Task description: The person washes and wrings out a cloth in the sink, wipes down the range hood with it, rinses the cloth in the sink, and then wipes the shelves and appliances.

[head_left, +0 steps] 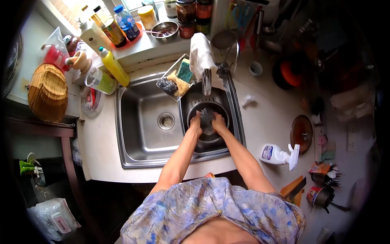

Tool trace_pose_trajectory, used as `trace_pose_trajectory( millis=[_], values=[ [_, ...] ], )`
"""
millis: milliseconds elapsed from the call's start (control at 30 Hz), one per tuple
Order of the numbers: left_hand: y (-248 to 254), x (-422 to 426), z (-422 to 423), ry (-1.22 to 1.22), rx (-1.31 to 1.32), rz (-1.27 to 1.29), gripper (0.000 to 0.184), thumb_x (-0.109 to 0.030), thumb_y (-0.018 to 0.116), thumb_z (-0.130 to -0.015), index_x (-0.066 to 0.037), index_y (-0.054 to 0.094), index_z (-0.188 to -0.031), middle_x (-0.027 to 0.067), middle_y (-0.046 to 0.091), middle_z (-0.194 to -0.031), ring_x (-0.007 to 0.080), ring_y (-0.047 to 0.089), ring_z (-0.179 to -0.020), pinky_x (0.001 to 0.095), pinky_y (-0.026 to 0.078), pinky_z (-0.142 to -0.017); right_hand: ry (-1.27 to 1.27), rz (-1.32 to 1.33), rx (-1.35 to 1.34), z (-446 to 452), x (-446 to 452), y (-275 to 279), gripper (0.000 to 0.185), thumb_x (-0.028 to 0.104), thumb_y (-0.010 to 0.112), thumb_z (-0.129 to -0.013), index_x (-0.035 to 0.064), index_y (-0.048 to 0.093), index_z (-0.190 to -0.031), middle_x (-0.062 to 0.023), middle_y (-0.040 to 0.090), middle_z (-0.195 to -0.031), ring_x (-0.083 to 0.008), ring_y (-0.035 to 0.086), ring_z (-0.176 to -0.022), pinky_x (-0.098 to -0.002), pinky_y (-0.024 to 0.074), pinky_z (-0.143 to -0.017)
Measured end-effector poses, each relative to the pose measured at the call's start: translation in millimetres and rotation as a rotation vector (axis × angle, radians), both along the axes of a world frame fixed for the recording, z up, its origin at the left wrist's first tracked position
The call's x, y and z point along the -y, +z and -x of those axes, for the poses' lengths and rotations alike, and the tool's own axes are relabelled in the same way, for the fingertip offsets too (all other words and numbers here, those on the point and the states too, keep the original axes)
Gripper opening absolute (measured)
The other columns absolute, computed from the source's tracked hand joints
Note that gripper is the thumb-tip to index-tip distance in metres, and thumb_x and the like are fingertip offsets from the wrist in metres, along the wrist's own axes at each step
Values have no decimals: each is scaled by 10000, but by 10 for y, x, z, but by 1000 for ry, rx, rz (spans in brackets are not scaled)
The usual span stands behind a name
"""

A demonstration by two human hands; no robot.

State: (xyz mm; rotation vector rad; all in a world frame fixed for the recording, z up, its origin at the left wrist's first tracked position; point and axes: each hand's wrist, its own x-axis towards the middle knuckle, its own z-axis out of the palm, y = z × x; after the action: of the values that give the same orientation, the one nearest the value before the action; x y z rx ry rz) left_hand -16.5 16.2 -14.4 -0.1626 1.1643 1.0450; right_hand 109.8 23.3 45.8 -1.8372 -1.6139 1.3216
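Both hands are over a round dark metal bowl in the right sink basin. My left hand is at the bowl's left side and my right hand at its right. Between them is a dark, shiny thing, gripped from both sides, its shape unclear. The fingers of both hands curl around it. Just above hangs the faucet, with a white cloth draped over it.
A wire caddy with sponges sits on the sink divider. Left basin has a drain. Bottles, including a yellow one, stand behind left. A white spray bottle and glass lid lie right. A knife is at lower right.
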Motion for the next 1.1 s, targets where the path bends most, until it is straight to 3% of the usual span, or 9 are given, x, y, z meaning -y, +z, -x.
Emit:
trace_pose_trajectory(
  millis=[33,200,300,467,567,600,833,1033,1100],
  values=[
    [134,9,-2,-2,147,-30,528,-528,414,-863,-55,549,-1055,97,611,-1000,271,578,-918,450,458,-810,-77,236,-243,69,26,481,417,-27,425,-731,26,568,-1119,-159,579,-954,-201,597,-726,-261,478,-513],
    [664,89,25,25,567,-169,570,-590,523,-769,-89,560,-1037,89,608,-947,256,577,-849,401,478,-770,235,-459,-298,208,440,811,177,138,624,-738,52,651,-891,-189,550,-848,-317,553,-844,-369,443,-739],
    [875,128,-31,-71,136,-239,508,-547,495,-819,-93,531,-1046,63,587,-843,204,560,-712,333,471,-626,326,-433,-374,287,621,1230,188,170,620,-770,63,619,-924,-156,542,-839,-310,564,-818,-357,446,-710],
    [434,85,-64,-149,-93,-167,509,-541,467,-840,-68,523,-1021,41,553,-772,173,517,-658,302,439,-584,366,-654,-129,307,485,932,174,222,572,-821,65,522,-877,-146,555,-793,-366,570,-708,-413,460,-597],
    [-69,71,-78,19,328,-474,444,-455,390,-909,-34,532,-922,58,548,-734,195,511,-651,311,443,-607,182,-646,-70,266,312,639,217,233,525,-856,32,444,-862,-211,575,-745,-418,555,-707,-454,440,-567],
    [776,139,-177,102,173,-243,399,-407,379,-927,-53,529,-821,71,557,-736,211,518,-662,312,450,-623,200,-598,-35,228,246,547,202,224,498,-871,32,436,-867,-220,578,-748,-430,550,-723,-474,436,-577],
    [1018,225,76,-143,-560,-68,430,-431,441,-896,-37,605,-948,73,595,-758,190,565,-727,323,452,-688,440,-414,435,-109,145,465,434,199,551,-826,58,422,-1216,-219,493,-1113,-397,485,-1014,-442,445,-746],
    [1380,348,0,-408,-1356,-412,430,-388,458,-862,-12,625,-989,219,580,-1039,360,535,-992,368,410,-854,807,-712,735,-6,82,234,168,81,571,-666,5,678,-772,-156,514,-1032,-319,444,-1023,-502,328,-884],
    [1219,304,-12,-429,-1091,-457,504,-440,400,-891,0,618,-1008,194,594,-1035,313,546,-994,348,403,-859,749,-513,734,12,37,280,186,105,575,-697,35,682,-832,-155,497,-1143,-303,386,-1141,-481,288,-948]
  ],
)
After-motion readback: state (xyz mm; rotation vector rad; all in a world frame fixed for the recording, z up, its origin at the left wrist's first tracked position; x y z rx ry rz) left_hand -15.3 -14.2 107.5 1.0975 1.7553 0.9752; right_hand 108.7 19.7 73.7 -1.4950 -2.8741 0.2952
